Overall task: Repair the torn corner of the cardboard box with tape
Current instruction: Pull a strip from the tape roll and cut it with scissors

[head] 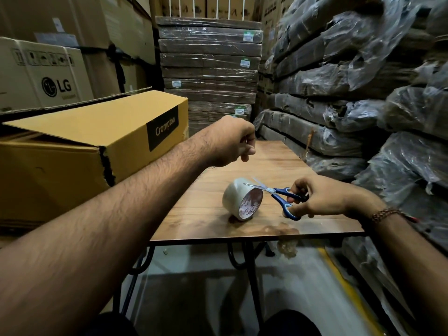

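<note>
Hidden or unclear: the left hand (231, 140) is hovering above the far part of the table with its fingers curled as if pinching something; clear tape may be stretching from it, but no strip is showing plainly, so I cannot tell what, if anything, it is holding.
Cut off: the cardboard box (92, 144) is running out of view at the left edge; its top flap is lifting slightly, and nothing of its inside is showing.
Torn corner (106, 163): a ragged dark split is running down the box's near vertical edge, facing the table.
Tape roll (242, 198): standing on its edge on the wooden table (211, 229), printed core facing the camera.
Right hand (322, 198): gripping the blue handles of the scissors (278, 194), fingers curling through the loops.
Scissors: blades parting, their tips reaching over the top of the tape roll.
Surroundings: an LG carton (46, 76) is sitting behind the box; wrapped flat packs (208, 66) are stacking up beyond the table; plastic-covered bundles (363, 93) are crowding the right side, close against the table's far edge.
Wrist: a beaded bracelet (385, 213) is circling the right wrist.
</note>
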Demonstrator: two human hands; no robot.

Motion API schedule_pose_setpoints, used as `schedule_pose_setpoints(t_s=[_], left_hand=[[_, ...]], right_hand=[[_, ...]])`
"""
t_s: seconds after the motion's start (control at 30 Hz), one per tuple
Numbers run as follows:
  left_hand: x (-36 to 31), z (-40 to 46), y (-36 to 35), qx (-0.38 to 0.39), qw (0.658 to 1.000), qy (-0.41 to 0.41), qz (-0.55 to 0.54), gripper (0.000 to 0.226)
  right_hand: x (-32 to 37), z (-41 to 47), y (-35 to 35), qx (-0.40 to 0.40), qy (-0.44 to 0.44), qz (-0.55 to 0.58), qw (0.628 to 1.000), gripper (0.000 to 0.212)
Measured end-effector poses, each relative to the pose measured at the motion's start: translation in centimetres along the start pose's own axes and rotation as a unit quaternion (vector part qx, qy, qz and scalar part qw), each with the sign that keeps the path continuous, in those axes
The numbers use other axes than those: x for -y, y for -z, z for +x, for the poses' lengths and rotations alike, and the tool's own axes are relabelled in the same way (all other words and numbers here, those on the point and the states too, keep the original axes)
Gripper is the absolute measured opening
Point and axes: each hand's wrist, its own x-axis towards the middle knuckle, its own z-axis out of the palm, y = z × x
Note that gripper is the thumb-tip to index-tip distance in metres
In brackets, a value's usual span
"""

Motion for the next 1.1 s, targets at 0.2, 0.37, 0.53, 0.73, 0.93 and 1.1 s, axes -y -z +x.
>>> schedule_pose_setpoints(t_s=[0.2, 0.37, 0.53, 0.73, 0.93, 1.1], left_hand=[[0.0, -0.1, -0.1, 0.000, 1.000, -0.005, -0.004, 0.005], [0.0, -0.2, -0.2, 0.006, 1.000, 0.000, -0.007, 0.003], [0.1, -0.3, -0.2, 0.005, 1.000, 0.000, 0.000, 0.007], [0.3, -0.3, -0.5, 0.003, 1.000, 0.004, 0.006, 0.007], [0.5, -0.3, -0.5, -0.002, 1.000, 0.002, 0.007, 0.008], [0.8, -0.5, -0.5, -0.007, 1.000, 0.002, 0.006, 0.007]], right_hand=[[0.8, 0.5, -0.1, -0.012, -0.014, -0.042, 0.999, 0.029], [1.4, 0.7, 0.4, 0.005, -0.019, -0.047, 0.999, 0.030], [2.0, 0.5, 0.9, 0.011, -0.003, -0.068, 0.998, 0.026], [2.3, 0.7, 0.4, -0.006, 0.016, -0.080, 0.997, 0.020], [2.2, 0.7, 0.3, -0.021, 0.025, -0.105, 0.994, 0.009], [2.1, 0.9, -0.1, -0.041, 0.020, -0.086, 0.995, 0.010]])
